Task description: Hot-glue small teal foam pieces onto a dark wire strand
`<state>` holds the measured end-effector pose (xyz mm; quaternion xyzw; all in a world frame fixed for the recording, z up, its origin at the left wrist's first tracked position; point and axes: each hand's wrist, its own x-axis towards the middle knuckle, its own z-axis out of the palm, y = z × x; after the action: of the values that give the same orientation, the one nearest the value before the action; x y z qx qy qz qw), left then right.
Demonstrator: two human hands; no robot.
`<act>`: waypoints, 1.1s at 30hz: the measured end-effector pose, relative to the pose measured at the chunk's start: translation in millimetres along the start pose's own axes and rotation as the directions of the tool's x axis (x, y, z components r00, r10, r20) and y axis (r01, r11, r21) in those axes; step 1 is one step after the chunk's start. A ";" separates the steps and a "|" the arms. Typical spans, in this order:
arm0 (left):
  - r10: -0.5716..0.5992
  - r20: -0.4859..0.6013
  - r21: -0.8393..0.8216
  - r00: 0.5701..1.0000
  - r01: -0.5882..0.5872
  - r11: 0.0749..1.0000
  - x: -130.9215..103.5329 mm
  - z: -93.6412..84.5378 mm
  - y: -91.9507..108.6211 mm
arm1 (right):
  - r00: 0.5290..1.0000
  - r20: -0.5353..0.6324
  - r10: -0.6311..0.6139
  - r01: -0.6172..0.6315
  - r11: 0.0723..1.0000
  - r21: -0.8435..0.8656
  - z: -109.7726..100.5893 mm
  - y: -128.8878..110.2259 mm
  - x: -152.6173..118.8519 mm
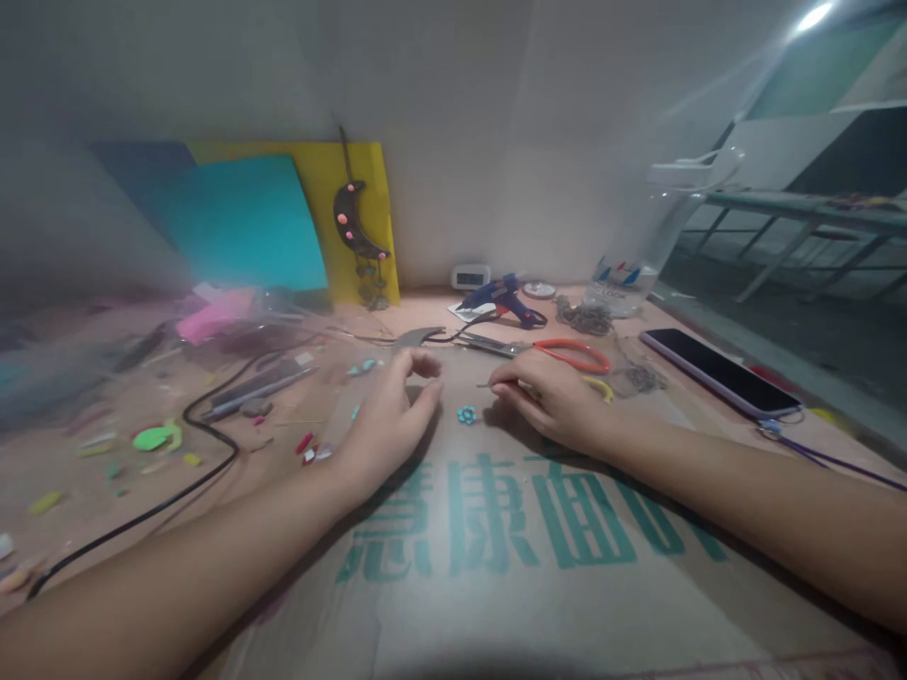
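A small turquoise bead flower [466, 416] with a darker centre lies on the cardboard between my hands. To its right, my right hand [545, 397] pinches a thin dark needle-like piece [483, 385] that points left from the fingertips. On the other side, my left hand [401, 401] is curled with thumb and index finger brought together; anything between them is too small to make out. Several turquoise bits [365, 366] lie just behind the left hand. Scissors with orange handles [573, 355] rest behind the right hand, partly covered by it.
A blue glue gun [500, 300], a small digital clock [470, 277] and a clear plastic jug [624, 274] stand at the back. A phone [719, 371] lies at right. Clay scraps [152, 438] and a black cable [227, 453] spread over the left. Printed cardboard [453, 614] covers the front.
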<state>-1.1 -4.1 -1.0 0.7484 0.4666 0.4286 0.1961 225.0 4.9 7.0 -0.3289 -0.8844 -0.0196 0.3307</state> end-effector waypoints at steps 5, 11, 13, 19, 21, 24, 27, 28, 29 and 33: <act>0.157 0.109 0.036 0.982 -0.162 0.986 -3.3 -0.8 4.5 | 0.996 0.044 -0.078 0.080 0.995 -0.057 -1.9 -4.7 1.6; 0.278 0.219 0.098 0.935 -0.305 0.947 -4.4 -0.1 4.8 | 0.975 0.077 -0.210 0.215 0.975 -0.065 -0.4 -7.8 2.4; 0.293 0.247 0.095 0.924 -0.324 0.941 -3.9 1.1 3.7 | 0.967 0.089 -0.239 0.246 0.967 -0.065 0.4 -8.3 2.1; 0.318 0.279 0.094 0.906 -0.355 0.930 -2.6 2.0 3.4 | 0.965 0.080 -0.248 0.254 0.964 -0.077 0.5 -7.7 0.9; 0.304 0.258 0.098 0.917 -0.338 0.936 -2.4 2.1 2.9 | 0.965 0.076 -0.252 0.258 0.963 -0.078 0.4 -7.1 0.6; 0.283 0.216 0.106 0.934 -0.311 0.944 -1.9 3.0 0.3 | 0.964 0.068 -0.257 0.263 0.961 -0.083 0.5 -6.2 0.2; 0.303 0.210 0.097 0.930 -0.328 0.940 -1.3 3.7 -2.1 | 0.966 0.083 -0.245 0.251 0.965 -0.079 0.4 -5.8 0.0; 0.309 0.217 0.095 0.926 -0.335 0.937 -1.1 3.6 -2.4 | 0.967 0.093 -0.238 0.245 0.967 -0.074 0.3 -5.9 0.0; 0.318 0.217 0.093 0.923 -0.343 0.935 -0.9 3.5 -2.4 | 0.967 0.104 -0.231 0.239 0.969 -0.068 0.2 -6.0 0.1; 0.338 0.215 0.091 0.916 -0.363 0.927 -0.6 2.3 -1.0 | 0.969 0.138 -0.207 0.216 0.975 -0.059 -0.1 -6.6 0.7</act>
<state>0.1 -3.9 -3.3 0.8694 0.3299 0.3503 0.1119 220.7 0.1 8.7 -0.2452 -0.9329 -0.0657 0.2556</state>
